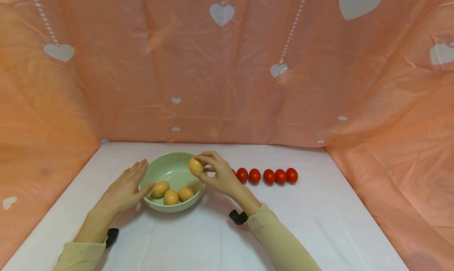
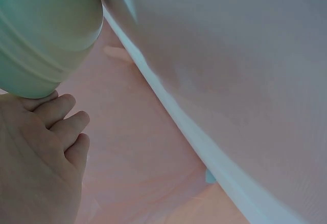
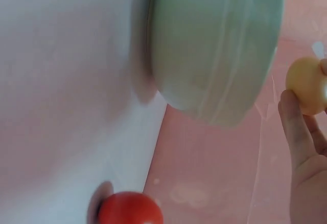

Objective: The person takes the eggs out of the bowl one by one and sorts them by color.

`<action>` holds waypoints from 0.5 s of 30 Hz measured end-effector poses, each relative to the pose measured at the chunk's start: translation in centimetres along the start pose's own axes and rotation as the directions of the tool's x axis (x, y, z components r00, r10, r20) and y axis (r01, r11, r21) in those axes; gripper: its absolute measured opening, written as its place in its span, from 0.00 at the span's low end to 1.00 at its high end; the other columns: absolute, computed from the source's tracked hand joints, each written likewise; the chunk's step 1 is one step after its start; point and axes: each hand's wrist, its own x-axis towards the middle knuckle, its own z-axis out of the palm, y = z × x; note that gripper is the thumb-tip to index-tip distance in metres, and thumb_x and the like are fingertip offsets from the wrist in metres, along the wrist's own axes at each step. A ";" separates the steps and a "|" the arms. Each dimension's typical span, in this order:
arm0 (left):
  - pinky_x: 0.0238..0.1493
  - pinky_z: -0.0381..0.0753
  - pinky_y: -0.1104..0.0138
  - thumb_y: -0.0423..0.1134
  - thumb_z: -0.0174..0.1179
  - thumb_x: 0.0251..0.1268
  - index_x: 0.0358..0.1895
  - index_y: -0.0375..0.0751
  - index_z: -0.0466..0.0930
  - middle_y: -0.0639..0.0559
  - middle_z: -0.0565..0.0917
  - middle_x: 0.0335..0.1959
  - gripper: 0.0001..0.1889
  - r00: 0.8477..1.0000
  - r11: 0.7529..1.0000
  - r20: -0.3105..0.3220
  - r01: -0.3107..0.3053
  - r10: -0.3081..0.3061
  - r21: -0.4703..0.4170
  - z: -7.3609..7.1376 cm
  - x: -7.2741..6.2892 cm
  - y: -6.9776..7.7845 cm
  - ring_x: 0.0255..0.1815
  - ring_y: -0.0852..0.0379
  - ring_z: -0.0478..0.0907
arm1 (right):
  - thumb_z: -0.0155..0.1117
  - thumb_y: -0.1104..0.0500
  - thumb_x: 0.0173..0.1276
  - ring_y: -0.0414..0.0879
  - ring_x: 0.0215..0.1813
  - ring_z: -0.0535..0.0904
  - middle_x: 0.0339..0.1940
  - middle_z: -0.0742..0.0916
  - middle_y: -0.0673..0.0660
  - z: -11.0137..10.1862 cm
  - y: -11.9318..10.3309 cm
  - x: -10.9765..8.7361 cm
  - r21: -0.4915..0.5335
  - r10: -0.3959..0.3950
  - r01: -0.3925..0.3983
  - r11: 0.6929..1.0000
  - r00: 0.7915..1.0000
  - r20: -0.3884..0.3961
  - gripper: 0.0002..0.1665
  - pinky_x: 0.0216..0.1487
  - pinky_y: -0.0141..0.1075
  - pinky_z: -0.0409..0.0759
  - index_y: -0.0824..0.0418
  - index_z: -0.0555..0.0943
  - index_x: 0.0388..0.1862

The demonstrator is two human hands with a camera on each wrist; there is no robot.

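Note:
A light green bowl (image 1: 170, 208) stands on the table with several yellow-brown eggs (image 1: 171, 197) at its near side. My left hand (image 1: 124, 190) rests along the bowl's left side with its fingers extended, its thumb reaching over the rim; in the left wrist view its fingers (image 2: 53, 110) lie against the bowl's outer wall. My right hand (image 1: 221, 174) pinches one egg (image 1: 196, 166) between thumb and fingertips over the bowl's right rim. The right wrist view shows that egg (image 3: 305, 85) above the rim, beside the bowl's wall (image 3: 214, 55).
To the right of the bowl, several red cherry tomatoes (image 1: 269, 176) form a row, the leftmost partly behind the right hand. A white cloth (image 1: 319, 227) covers the table. Orange curtains with pale hearts (image 1: 227, 105) enclose the back and both sides.

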 end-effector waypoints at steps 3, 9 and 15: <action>0.76 0.59 0.36 0.56 0.57 0.78 0.78 0.21 0.56 0.26 0.60 0.79 0.44 1.000 1.000 0.005 0.007 -0.007 -0.001 -0.1 0.0 0.1 0.78 0.25 0.57 | 0.75 0.66 0.67 0.53 0.53 0.85 0.61 0.80 0.62 -0.5 0.0 -0.8 0.009 0.009 -0.009 1.000 0.999 -0.034 0.27 0.52 0.32 0.88 0.66 0.81 0.64; 0.76 0.59 0.35 0.56 0.57 0.78 0.78 0.21 0.56 0.26 0.60 0.79 0.44 1.000 1.000 0.009 0.012 -0.012 0.000 -0.2 -0.1 0.2 0.79 0.26 0.57 | 0.78 0.68 0.63 0.57 0.51 0.86 0.59 0.81 0.65 -1.6 0.3 -2.2 0.039 0.051 -0.048 0.998 0.995 -0.086 0.28 0.52 0.40 0.90 0.67 0.81 0.63; 0.77 0.58 0.36 0.56 0.57 0.77 0.78 0.21 0.56 0.26 0.60 0.79 0.44 1.000 1.000 0.013 0.009 -0.009 -0.003 -0.2 0.0 0.2 0.79 0.26 0.56 | 0.80 0.66 0.61 0.54 0.51 0.86 0.56 0.82 0.61 -3.3 0.6 -3.7 0.004 0.070 -0.070 0.998 0.991 -0.113 0.28 0.52 0.45 0.90 0.65 0.82 0.60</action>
